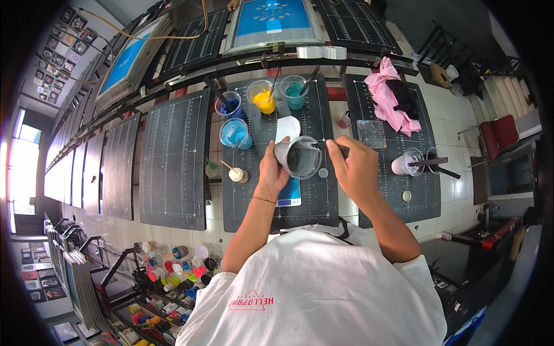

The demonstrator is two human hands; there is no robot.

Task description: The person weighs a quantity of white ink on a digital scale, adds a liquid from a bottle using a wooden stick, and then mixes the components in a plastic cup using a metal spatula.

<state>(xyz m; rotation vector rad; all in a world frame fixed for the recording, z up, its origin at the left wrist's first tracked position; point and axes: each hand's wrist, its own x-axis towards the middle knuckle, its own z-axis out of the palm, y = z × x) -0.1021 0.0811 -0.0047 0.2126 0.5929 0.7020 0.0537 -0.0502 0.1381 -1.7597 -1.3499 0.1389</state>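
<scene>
My left hand (271, 171) is wrapped round the side of a see-through plastic cup (300, 165), tilted so its mouth faces me. Dark grey ink coats the inside. Gripped in my right hand (356, 170) is a dark-handled spatula (344, 151), its tip at the cup's rim. Beneath the cup lies a small digital scale (289, 202), partly hidden. Beyond my hands stand cups of yellow ink (264, 102), teal ink (295, 99), dark blue ink (232, 108) and light blue ink (235, 135), most with sticks in them. A white paper piece (287, 128) lies behind the held cup.
A small cream pot (238, 175) with a stick stands left of my left hand. On the right board are pink cloth (384, 95), a cup with pale contents (407, 162) and a round lid (407, 196). Blue printing screens (274, 17) lie at the back. Several ink pots (173, 268) crowd the lower left.
</scene>
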